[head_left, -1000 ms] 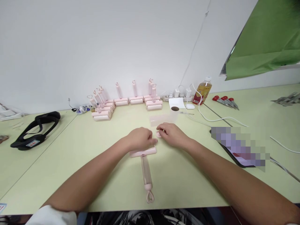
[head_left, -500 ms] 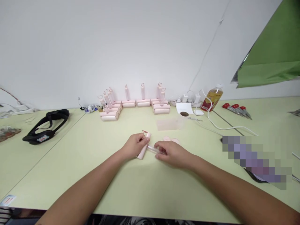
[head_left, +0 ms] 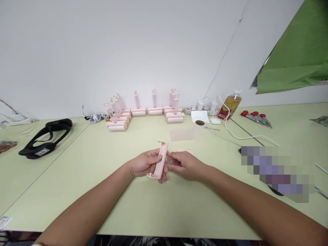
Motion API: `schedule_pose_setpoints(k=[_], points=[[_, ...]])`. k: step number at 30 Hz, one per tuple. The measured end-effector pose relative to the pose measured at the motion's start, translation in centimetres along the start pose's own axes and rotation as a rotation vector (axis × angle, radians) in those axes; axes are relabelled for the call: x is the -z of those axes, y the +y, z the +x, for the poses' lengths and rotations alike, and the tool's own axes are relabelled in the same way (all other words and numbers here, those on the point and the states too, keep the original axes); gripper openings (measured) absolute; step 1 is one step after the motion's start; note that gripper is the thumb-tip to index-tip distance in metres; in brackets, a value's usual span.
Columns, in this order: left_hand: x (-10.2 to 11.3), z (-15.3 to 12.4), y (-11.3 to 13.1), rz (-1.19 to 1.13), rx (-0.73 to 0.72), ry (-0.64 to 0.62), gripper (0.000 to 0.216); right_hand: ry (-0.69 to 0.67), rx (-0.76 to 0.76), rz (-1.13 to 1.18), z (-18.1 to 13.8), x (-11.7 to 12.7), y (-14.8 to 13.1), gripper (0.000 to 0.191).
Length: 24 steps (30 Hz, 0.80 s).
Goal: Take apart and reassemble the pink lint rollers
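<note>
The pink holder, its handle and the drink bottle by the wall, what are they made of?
The pink holder looks like hard plastic, smooth with a soft sheen: its edges are crisp and even. Its handle seems to be clear plastic, because it's shiny and see-through. The drink bottle is probably plastic too: its upper part looks see-through, though glass could look similar.

Label (head_left: 222,112) on bottle (head_left: 234,101): too small to read;
Sticker (head_left: 42,152) on black band (head_left: 53,146): red marks, illegible;
Tag (head_left: 5,222) on table (head_left: 133,212): marks unreadable
</note>
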<state>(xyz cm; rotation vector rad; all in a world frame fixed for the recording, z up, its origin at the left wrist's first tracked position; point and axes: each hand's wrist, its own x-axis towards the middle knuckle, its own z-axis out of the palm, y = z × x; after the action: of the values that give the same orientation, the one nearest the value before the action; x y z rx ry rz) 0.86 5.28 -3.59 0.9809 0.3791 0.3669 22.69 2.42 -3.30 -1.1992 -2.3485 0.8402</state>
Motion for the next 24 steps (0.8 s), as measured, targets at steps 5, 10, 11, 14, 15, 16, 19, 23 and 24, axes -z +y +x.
schedule_pose_setpoints(k=[5,10,11,14,15,16,19,23,24], points=[[0.3,0.0,0.0,0.064,-0.011,-0.021,0.034,0.001,-0.011,-0.104,0.2,0.0,0.1,0.025],[-0.2,0.4,-0.1,0.124,-0.078,0.085,0.040,0.019,-0.071,-0.111,0.3,0.0,0.1,0.025],[-0.4,0.4,-0.1,0.135,-0.091,0.103,0.040,0.025,-0.081,-0.114,0.3,0.0,0.1,0.025],[-1.0,0.4,0.1,0.173,-0.127,0.149,0.037,0.048,-0.079,-0.141,0.2,0.1,-0.1,0.026],[-1.1,0.3,0.2,0.180,-0.133,0.151,0.036,0.051,-0.072,-0.151,0.1,0.2,-0.2,0.026],[-1.1,0.3,0.2,0.182,-0.137,0.138,0.035,0.052,-0.061,-0.162,0.1,0.2,-0.4,0.027],[-1.0,0.2,0.2,0.166,-0.148,0.030,0.037,0.038,-0.006,-0.210,-0.3,0.6,-1.2,0.026],[-1.1,0.3,0.1,0.170,-0.187,-0.044,0.039,0.022,0.019,-0.283,-0.6,1.7,-1.8,0.021],[-1.3,0.3,0.1,0.170,-0.208,-0.034,0.039,0.026,0.005,-0.287,-0.6,2.2,-1.6,0.020]])
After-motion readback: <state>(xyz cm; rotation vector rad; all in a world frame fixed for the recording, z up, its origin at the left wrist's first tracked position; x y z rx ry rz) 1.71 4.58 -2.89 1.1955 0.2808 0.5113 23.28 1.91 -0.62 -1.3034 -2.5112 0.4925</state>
